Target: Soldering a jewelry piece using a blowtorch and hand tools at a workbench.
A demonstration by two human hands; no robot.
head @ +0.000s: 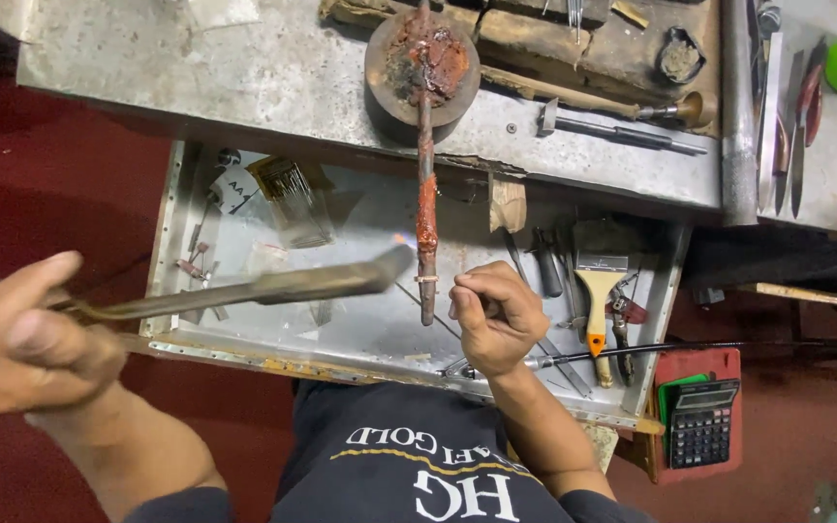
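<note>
Fingers of the left hand (21, 334) clench a long metal torch (254, 289), its tip beside the rusty rod (425, 208); the right hand (496, 315) seems pinched on something thin just right of it.

Rod (425, 194) runs from dish (385, 82) on table (244, 77) down over tray (360, 329); brush (598, 291) in tray at right, calculator (701, 421) beyond tray's right edge.

Bare drawer floor (360, 324) lies open between the blowpipe (244, 291) and the rusty rod (425, 194); brush (600, 291), pliers (622, 329) and cable (670, 349) crowd the right side; glass jar (293, 199) blocks the back-left corner.
</note>
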